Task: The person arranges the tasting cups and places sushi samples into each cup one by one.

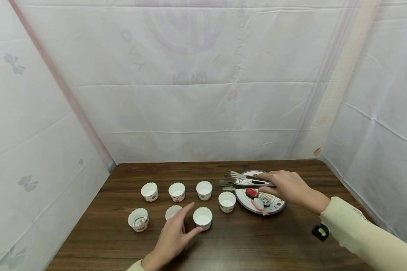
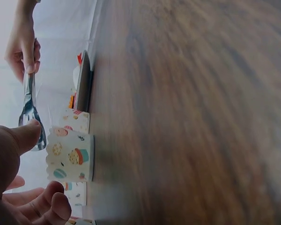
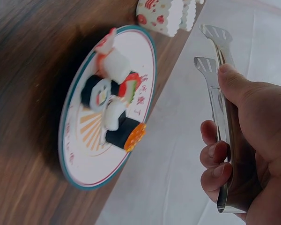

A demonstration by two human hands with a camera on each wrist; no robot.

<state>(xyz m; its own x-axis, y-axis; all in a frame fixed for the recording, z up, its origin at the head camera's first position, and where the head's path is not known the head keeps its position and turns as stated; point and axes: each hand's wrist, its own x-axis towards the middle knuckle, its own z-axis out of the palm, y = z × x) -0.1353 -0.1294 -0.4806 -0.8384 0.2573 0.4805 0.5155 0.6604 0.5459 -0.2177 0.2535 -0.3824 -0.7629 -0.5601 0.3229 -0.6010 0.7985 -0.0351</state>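
Note:
My right hand grips a pair of metal tongs, whose slotted tips stand apart with nothing between them. Below the tongs is a round plate carrying several sushi pieces. In the right wrist view these include a black-wrapped roll with orange topping, a round roll and a white piece with a pink tail. My left hand is spread, its thumb close to a white paper cup; whether they touch I cannot tell. Its fingers partly cover another paper cup.
Three paper cups, among them the left one, form a back row. One more cup stands beside the plate. A cup at front left has a sushi piece inside. White curtains surround the brown wooden table.

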